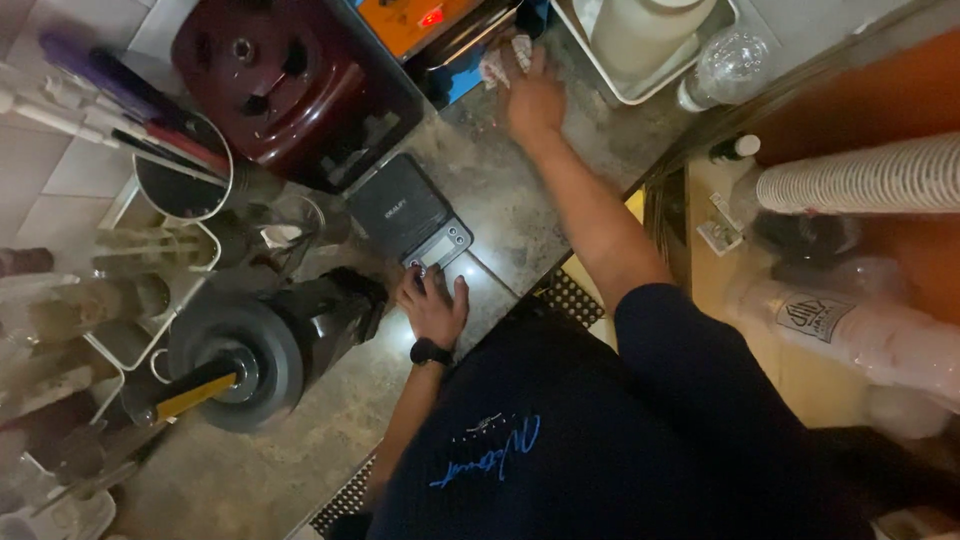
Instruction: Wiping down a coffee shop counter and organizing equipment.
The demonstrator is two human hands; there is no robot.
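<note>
Pressing at the front edge of the small black digital scale (412,215), the person's left hand (434,305) is resting with fingers spread and flat, its grip closed on nothing, the scale lying just ahead of it on the stone tabletop (510,215) with its long axis running away and to the left. Reaching far forward, the right hand (533,98) is closing its grip on a crumpled pale cloth (505,58) beside a white tray (640,92), well apart from the scale, while a black lidded jug (262,345) is standing just left of the nearer left hand.
</note>
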